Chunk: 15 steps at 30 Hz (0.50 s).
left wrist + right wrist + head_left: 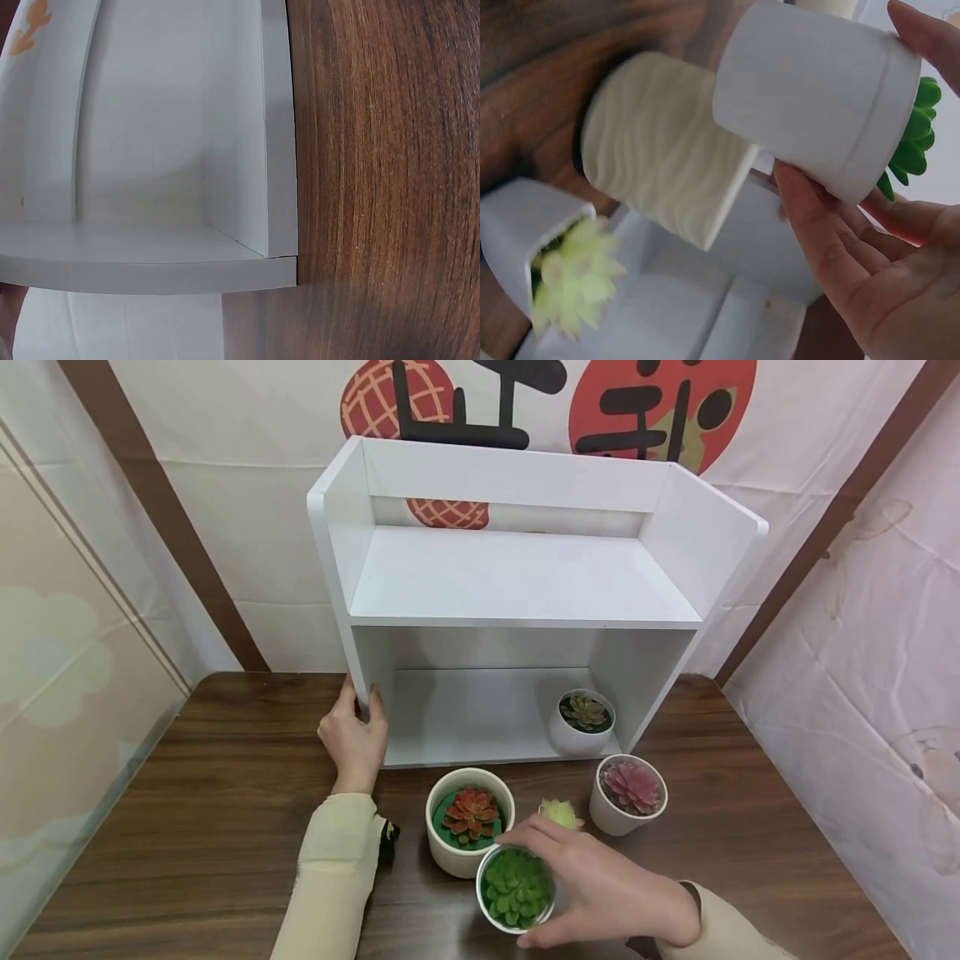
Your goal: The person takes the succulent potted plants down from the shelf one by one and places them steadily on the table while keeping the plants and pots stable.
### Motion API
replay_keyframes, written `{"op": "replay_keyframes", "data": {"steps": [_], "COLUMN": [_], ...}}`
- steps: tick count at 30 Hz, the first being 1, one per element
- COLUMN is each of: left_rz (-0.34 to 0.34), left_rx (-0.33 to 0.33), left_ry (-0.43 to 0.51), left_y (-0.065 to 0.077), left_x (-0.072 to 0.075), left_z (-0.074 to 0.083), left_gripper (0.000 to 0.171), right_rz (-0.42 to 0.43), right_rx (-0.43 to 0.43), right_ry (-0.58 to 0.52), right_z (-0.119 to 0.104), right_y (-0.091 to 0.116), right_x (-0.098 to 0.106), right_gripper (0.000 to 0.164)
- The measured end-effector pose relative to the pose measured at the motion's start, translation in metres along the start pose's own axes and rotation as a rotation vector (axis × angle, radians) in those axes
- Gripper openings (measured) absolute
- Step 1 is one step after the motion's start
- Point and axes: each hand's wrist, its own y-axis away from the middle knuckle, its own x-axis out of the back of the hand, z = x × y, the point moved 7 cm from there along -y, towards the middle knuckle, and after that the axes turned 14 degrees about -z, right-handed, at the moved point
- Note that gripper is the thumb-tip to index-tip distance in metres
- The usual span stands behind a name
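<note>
My left hand [354, 739] grips the front edge of the left side panel of a white two-tier shelf [525, 578], thumb on the inner face. Held by its rim in my right hand [600, 885] is a white pot with a green succulent [516, 889]. In the right wrist view that white pot [817, 97] is tipped sideways, fingers and thumb around its rim. Just beyond it stands a cream pot with a red succulent [470, 821], its wavy ribbed wall [664, 146] showing. A pale yellow-green succulent [559, 814] is partly hidden behind my right hand.
A white pot with a pink succulent [630, 789] stands in front of the shelf's right end. Another small potted succulent [582, 720] sits on the lower tier, at the right. The dark wooden table [225, 810] extends to both sides; a printed cloth [247, 443] hangs behind.
</note>
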Motion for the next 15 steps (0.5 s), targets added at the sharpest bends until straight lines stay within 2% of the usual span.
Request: {"op": "replay_keyframes", "data": {"steps": [8, 15], "left_rz": [-0.005, -0.010], "left_rx": [0.006, 0.013], "left_ry": [0.001, 0.005], "left_y": [0.000, 0.000], "left_x": [0.001, 0.001], "left_z": [0.000, 0.000], "left_gripper": [0.028, 0.028], "right_rz": [-0.059, -0.071], "right_rx": [0.025, 0.087], "right_ry": [0.008, 0.040], "right_z": [0.000, -0.001], "right_y": [-0.011, -0.020], "right_x": [-0.021, -0.036], "right_gripper": [0.077, 0.079]}}
